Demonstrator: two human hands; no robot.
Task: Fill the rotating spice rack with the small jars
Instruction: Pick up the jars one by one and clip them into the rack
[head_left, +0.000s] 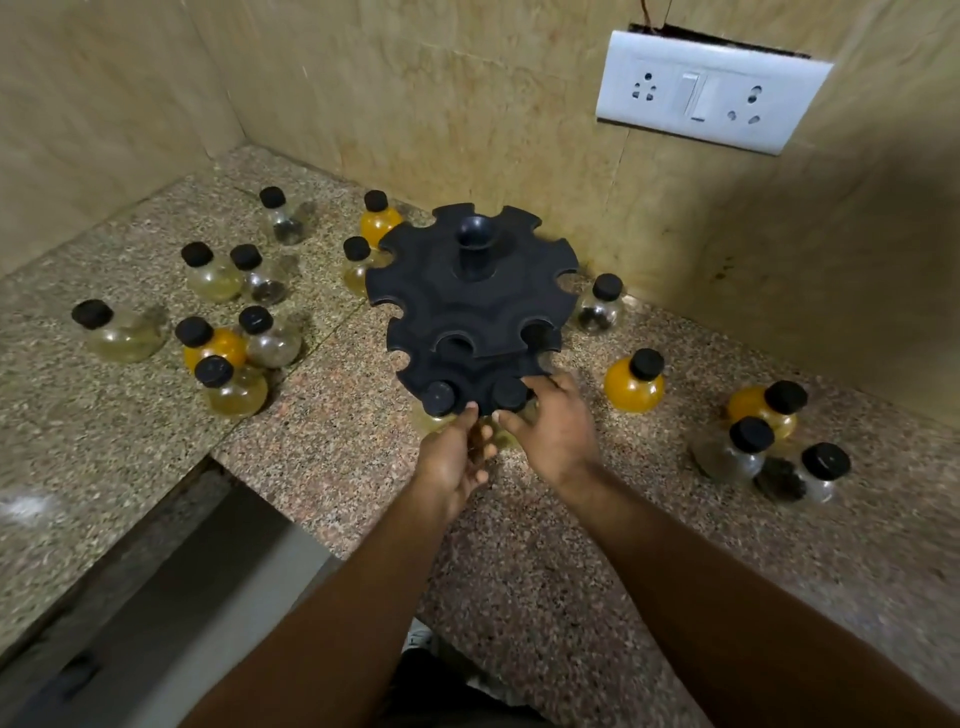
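The black two-tier spice rack (470, 306) stands on the granite counter near the back wall. Three black-capped jars sit in its lower tier: one at the front left (439, 397), one at the front (509, 392), one on the right (537, 335). My right hand (558, 434) has thumb and forefinger around the front jar, whose pale body shows between my hands. My left hand (457, 457) is beside it, fingers apart, one fingertip touching the lower tier's rim. The upper tier's slots hold nothing.
Several loose jars, clear, pale yellow and orange, stand in a cluster on the left (223, 348) and behind the rack (379, 218). More stand on the right (634, 382) (753, 441). A switch plate (711, 91) is on the wall. The counter edge (218, 457) drops off at the lower left.
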